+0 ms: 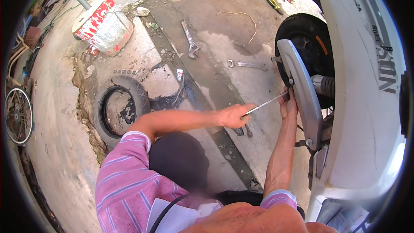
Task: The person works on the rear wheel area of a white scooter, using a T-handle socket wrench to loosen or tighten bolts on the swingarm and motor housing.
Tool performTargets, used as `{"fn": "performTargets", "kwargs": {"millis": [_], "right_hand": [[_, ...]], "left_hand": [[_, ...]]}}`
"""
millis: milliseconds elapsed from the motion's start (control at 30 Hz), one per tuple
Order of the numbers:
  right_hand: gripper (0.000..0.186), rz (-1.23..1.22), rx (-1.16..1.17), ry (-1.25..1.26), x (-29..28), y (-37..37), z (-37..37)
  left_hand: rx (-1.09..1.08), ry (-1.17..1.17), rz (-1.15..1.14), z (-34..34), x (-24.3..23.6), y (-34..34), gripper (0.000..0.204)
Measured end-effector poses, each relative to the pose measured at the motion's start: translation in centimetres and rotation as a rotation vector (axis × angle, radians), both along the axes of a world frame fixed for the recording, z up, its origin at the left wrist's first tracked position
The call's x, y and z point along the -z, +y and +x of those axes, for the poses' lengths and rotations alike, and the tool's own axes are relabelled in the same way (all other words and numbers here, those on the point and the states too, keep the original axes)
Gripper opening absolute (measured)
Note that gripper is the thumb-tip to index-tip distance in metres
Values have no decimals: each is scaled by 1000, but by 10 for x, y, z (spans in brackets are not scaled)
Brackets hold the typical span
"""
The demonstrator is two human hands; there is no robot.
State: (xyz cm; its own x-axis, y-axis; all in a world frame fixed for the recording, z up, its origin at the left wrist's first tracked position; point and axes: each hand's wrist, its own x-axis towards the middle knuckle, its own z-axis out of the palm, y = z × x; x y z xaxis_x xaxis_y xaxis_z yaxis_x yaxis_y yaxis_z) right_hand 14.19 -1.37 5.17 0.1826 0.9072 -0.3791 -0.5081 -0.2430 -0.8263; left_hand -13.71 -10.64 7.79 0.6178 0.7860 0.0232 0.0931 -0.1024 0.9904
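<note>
Screwdriver-like metal rod (265,104), thin and long, runs from the left hand (233,115) up to the scooter's rear wheel (304,43), its tip landing by the grey mudguard plate (302,90), probably to lever or turn a fastener there; exact tool type unclear. Left hand fingers closed tight round the handle end, arm stretched across for reach and push. Right hand (288,105) sits at the rod tip against the plate's edge, fingers curled, seemingly steadying the tip or pinching a small part; how far the fingers close cannot be told. White scooter body (366,103) fills the right side, black tyre behind the plate, spring shock (324,85) just beside it.

On the concrete ground, kept within reach: combination spanner (248,64) near the wheel, adjustable wrench (189,39) further up, small hammer-like tool (246,130) just under the left hand. Spare tyre (120,108) lies flat at the cracked edge of the slab. Red-white paint bucket (103,23) tilted near the top left corner. Bicycle wheel (18,114) at far left.
</note>
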Motion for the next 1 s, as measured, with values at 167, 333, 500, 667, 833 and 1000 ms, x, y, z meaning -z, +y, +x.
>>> {"fn": "performTargets", "kwargs": {"millis": [167, 333, 500, 667, 833, 1000], "right_hand": [[15, -58, 102, -37, 0, 3, -9], [15, 51, 104, 69, 3, 7, -14], [11, -63, -47, -53, -2, -15, -43], [44, -251, -338, -522, -49, -84, -86], [49, -117, -892, -920, -107, -142, -108], [34, 49, -898, -1309, -126, -158, -142]], "left_hand": [[253, 602, 294, -1, -20, 9, 67], [225, 618, 326, -4, -33, 9, 69], [193, 575, 335, -6, -21, 9, 72], [217, 636, 367, -6, -20, 6, 73], [257, 723, 392, -7, -33, 7, 77], [207, 660, 551, -10, -28, 8, 82]]}}
